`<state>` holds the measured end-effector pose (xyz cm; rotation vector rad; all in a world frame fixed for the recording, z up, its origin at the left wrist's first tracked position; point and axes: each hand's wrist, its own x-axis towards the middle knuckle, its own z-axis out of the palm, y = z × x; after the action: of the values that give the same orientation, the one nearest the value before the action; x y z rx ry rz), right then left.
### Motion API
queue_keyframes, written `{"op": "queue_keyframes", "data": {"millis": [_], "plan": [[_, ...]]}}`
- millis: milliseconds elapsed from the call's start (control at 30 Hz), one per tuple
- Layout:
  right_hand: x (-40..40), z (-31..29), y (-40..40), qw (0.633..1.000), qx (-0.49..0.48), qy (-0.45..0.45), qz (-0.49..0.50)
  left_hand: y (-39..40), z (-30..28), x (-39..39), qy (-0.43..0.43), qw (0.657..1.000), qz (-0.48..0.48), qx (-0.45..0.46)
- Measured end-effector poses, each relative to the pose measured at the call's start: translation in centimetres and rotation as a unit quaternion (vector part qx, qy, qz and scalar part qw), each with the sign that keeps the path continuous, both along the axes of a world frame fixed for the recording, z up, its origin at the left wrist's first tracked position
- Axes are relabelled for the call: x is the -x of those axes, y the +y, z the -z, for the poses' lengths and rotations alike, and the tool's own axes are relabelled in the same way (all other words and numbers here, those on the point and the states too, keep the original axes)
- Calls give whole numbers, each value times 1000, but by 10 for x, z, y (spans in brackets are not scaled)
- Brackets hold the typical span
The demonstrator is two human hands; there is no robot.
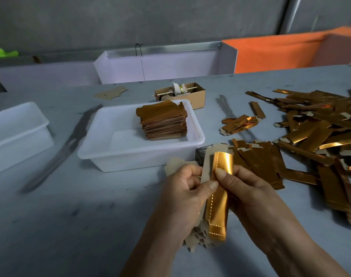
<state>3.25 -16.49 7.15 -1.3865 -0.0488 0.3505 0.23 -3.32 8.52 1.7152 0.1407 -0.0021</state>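
Left hand point(187, 188), right hand point(248, 188) both clamp 1 gold blank point(218, 198), thumbs pressed on top. Tray point(130, 166) at 11 o'clock holds stack point(164, 124); loose pile point(320, 136) at 2 o'clock.

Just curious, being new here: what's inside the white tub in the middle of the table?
A neat stack of flat gold carton blanks sits at the white tub's far right corner. Whatever lies under the stack is covered.

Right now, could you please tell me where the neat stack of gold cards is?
In the head view the stack stands in the far right corner of the middle white tray, just in front of the small cardboard box.
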Motion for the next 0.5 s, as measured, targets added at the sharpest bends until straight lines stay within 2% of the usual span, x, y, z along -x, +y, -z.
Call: {"op": "queue_keyframes", "data": {"millis": [367,500], "plan": [[-1,0,0,1000,20,-13,15,-5,9,0,5,997,-82,9],[-2,-1,3,999,19,-7,28,-9,18,-3,-37,987,-152,-39]]}}
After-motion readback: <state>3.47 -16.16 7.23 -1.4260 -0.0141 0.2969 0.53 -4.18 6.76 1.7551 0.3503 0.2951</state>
